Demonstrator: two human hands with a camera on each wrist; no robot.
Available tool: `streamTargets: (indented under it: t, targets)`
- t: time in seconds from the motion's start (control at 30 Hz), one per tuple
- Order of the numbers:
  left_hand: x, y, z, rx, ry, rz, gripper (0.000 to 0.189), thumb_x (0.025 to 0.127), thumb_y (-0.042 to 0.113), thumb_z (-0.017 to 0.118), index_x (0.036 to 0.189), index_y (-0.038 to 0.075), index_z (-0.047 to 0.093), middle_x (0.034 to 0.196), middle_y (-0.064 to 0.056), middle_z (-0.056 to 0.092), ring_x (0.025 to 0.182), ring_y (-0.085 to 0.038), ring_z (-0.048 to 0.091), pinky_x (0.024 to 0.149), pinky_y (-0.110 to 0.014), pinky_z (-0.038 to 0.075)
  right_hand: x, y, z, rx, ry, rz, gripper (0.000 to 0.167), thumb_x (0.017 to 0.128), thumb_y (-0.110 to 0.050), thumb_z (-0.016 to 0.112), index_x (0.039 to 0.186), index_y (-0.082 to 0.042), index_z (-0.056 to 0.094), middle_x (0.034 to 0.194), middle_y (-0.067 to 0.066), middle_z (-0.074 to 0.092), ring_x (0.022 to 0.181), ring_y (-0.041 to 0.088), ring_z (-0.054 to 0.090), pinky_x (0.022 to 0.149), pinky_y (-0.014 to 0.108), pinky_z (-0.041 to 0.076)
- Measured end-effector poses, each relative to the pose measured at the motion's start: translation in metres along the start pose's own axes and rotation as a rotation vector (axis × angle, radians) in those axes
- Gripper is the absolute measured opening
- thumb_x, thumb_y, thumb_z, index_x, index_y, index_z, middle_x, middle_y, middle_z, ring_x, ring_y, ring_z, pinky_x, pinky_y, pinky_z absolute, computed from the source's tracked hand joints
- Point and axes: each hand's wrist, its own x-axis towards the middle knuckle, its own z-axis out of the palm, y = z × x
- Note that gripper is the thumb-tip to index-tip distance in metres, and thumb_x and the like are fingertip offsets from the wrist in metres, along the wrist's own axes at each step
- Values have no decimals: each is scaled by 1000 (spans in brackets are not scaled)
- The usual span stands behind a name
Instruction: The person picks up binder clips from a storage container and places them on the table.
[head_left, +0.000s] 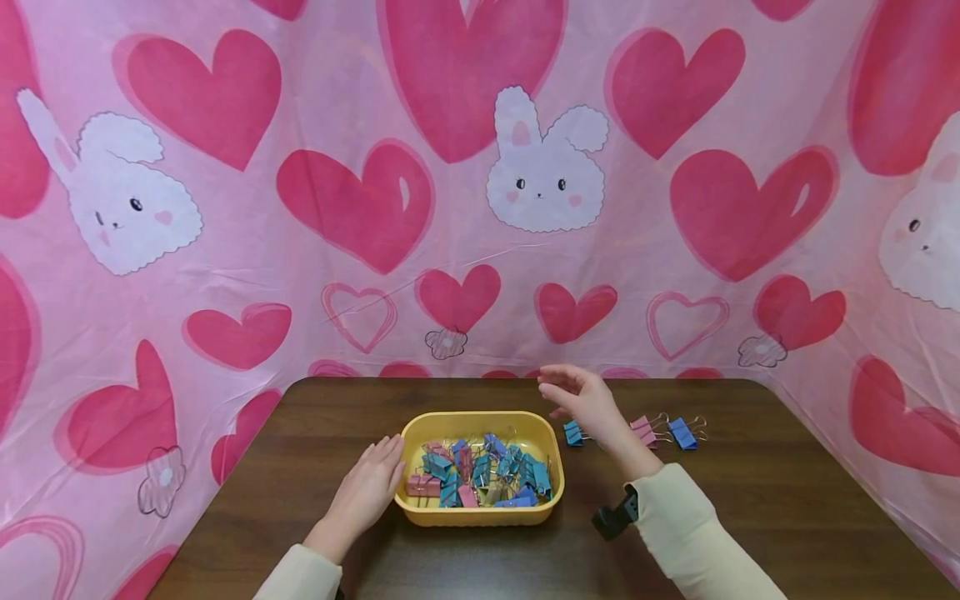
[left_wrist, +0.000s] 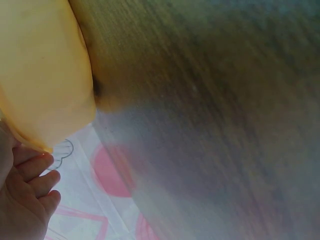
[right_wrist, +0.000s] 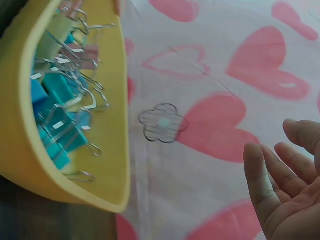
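The left hand (head_left: 367, 483) lies along the left end of the yellow rectangular tub (head_left: 480, 517), its fingers nearly straight by the rim and clamped on nothing. From that hand's own wrist camera the fingers look slightly bent, and only there does the outer wall of the tub's left end fill a corner above them, with the wood-grained tabletop (left_wrist: 200, 120) stretching away beside it. The heap of binder clips (head_left: 465, 462) inside the tub, just right of the left hand, shows only in the other two views

The right hand (head_left: 581, 404) hangs in the air past the tub's far right corner, thumb and fingers apart; the right wrist view makes the gap between them plain. That camera also brings out the clips' bent wire handles and an olive binder clip (right_wrist: 56, 32) close to the wall, details that are small from the head

Only the head view takes in three loose clips on the table: a teal binder clip (head_left: 573, 433) just below the right hand, a pink binder clip (head_left: 643, 431) on the other side of its wrist, and a blue binder clip (head_left: 683, 434) farther right. It alone shows the cream sleeves (head_left: 682, 521) behind both hands and the rabbits on the pink heart-print backdrop (head_left: 465, 242) beyond them
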Motion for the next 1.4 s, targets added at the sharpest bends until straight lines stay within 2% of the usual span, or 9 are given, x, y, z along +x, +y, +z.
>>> streamTargets:
  t: [0.1, 0.33, 0.6, 0.9, 1.1, 1.2, 1.4]
  targets:
    - [0, 0, 0, 2, 0, -1, 44, 91, 20, 56, 127, -5, 52, 132, -18, 48, 124, -33, 41, 105, -46, 27, -2, 5, 8, -12, -37, 4, 34, 87, -14, 65, 115, 3, 59, 108, 17, 62, 91, 27, 61, 66, 39, 55]
    - [0, 0, 0, 6, -4, -8, 44, 92, 21, 56, 128, -4, 51, 133, -17, 48, 125, -32, 40, 105, -45, 26, -3, 23, 24, -33, -137, 37, 30, 87, -11, 64, 112, 5, 60, 105, 20, 62, 90, 31, 62, 63, 36, 56]
    - [0, 1, 0, 3, -13, -12, 45, 92, 21, 56, 128, -4, 51, 133, -18, 47, 125, -32, 40, 105, -45, 27, -7, 40, 40, -66, -218, 89, 27, 86, -6, 64, 109, 7, 60, 99, 17, 62, 86, 33, 62, 67, 46, 54]
    - [0, 0, 0, 18, 16, 18, 42, 91, 19, 57, 125, -6, 53, 130, -19, 50, 123, -33, 42, 104, -46, 28, -9, 53, 49, -85, -274, 102, 30, 86, -4, 63, 111, 12, 57, 104, 25, 59, 78, 29, 63, 62, 38, 56]
    - [-1, 0, 0, 23, 28, 37, 41, 90, 17, 58, 124, -7, 54, 129, -19, 51, 122, -33, 43, 104, -46, 29, -10, 57, 54, -79, -275, 124, 27, 85, 2, 60, 109, 14, 56, 92, 15, 63, 68, 26, 62, 57, 38, 55]
    - [-1, 0, -1, 16, 20, 26, 42, 91, 18, 57, 125, -6, 53, 129, -19, 50, 123, -33, 43, 104, -46, 28, -9, 59, 56, -73, -278, 144, 24, 85, 4, 59, 106, 15, 57, 88, 16, 63, 61, 22, 61, 56, 39, 55]
    - [-1, 0, -1, 6, 11, 12, 43, 91, 19, 57, 126, -5, 52, 131, -18, 49, 124, -33, 41, 104, -46, 28, -8, 62, 59, -127, -288, 164, 16, 83, 6, 59, 98, 13, 62, 75, 10, 61, 55, 15, 57, 52, 33, 55]
